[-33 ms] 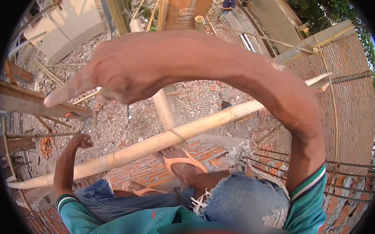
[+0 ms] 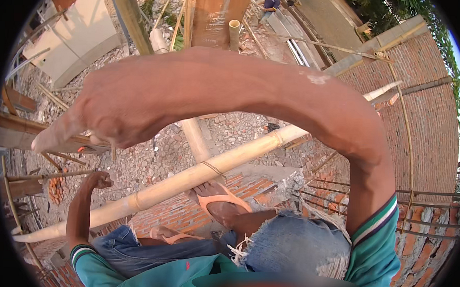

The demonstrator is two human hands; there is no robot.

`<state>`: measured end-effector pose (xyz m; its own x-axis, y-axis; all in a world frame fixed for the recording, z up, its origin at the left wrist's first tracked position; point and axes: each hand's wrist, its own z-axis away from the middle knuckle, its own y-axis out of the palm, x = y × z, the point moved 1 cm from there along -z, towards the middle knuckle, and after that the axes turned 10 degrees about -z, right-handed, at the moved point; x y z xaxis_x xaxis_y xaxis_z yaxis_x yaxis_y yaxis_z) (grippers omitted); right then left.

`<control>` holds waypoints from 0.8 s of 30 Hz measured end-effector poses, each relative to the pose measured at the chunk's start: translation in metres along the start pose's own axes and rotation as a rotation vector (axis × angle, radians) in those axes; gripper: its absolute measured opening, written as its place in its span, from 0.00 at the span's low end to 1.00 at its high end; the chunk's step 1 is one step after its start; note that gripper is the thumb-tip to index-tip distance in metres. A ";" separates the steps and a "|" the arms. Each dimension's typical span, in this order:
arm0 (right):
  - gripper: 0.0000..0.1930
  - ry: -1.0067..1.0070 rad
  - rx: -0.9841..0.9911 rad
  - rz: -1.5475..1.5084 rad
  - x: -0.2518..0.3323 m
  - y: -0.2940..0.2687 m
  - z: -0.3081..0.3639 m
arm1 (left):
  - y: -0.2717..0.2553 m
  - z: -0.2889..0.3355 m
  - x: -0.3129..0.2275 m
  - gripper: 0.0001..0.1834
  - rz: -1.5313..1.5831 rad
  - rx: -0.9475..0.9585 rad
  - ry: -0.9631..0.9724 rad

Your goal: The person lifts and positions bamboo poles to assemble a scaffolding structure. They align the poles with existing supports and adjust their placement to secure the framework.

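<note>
Person's left hand is closing in a fist on a thin bamboo rail; right hand, empty and loosely spread, is crossing above. Rail probably light, stiff, smooth, best gripped beside that fist.

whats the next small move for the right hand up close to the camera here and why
Probably lower the right hand toward the long bamboo pole for a hold. It hangs empty in front of the camera with one finger stretched out, while the person stands in sandals high on a brick wall top. The left hand is closed near thin rods at the left; whether it grips one is unclear.
</note>
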<state>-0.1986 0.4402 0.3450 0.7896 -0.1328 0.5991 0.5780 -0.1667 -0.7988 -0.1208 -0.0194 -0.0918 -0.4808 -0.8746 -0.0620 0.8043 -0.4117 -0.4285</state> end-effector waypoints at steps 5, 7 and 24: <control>0.20 -0.294 0.109 0.071 0.043 0.032 -0.030 | -0.027 -0.007 -0.033 0.23 0.274 -0.184 0.044; 0.11 -0.265 0.173 0.175 0.038 0.059 -0.029 | -0.039 -0.007 -0.049 0.22 0.450 -0.327 0.128; 0.48 1.069 -0.317 0.342 -0.181 -0.060 0.196 | -0.031 -0.021 -0.055 0.29 0.291 -0.082 0.053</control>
<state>-0.3358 0.6656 0.2735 0.2317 -0.9483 0.2167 0.1719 -0.1794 -0.9686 -0.1271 0.0466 -0.0943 -0.2537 -0.9373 -0.2391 0.8811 -0.1219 -0.4570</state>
